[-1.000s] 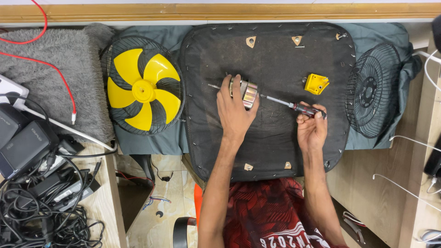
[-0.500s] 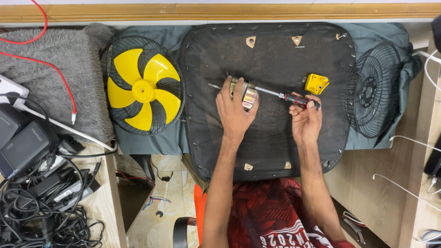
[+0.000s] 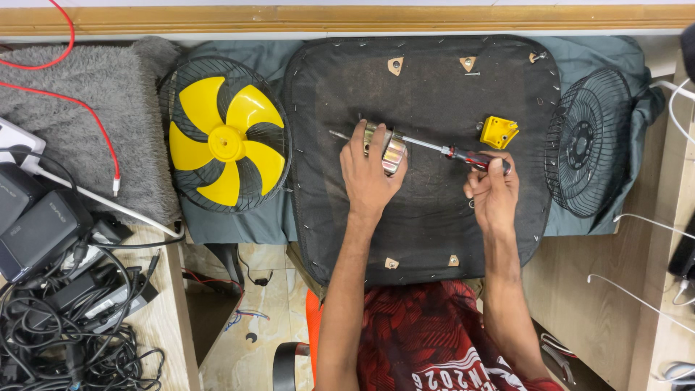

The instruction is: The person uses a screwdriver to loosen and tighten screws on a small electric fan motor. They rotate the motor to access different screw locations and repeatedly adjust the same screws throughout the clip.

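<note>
On the black pad (image 3: 434, 217) in the middle of the bench, my left hand (image 3: 371, 174) presses down on a small metal motor (image 3: 392, 150), its grip closed over it. My right hand (image 3: 494, 190) is clenched on a red-handled screwdriver (image 3: 434, 148) poking through the motor. I think it is half taken apart: the yellow fan blade (image 3: 224, 141), wire guard (image 3: 586, 145) and yellow part (image 3: 499, 132) lie loose nearby.
</note>
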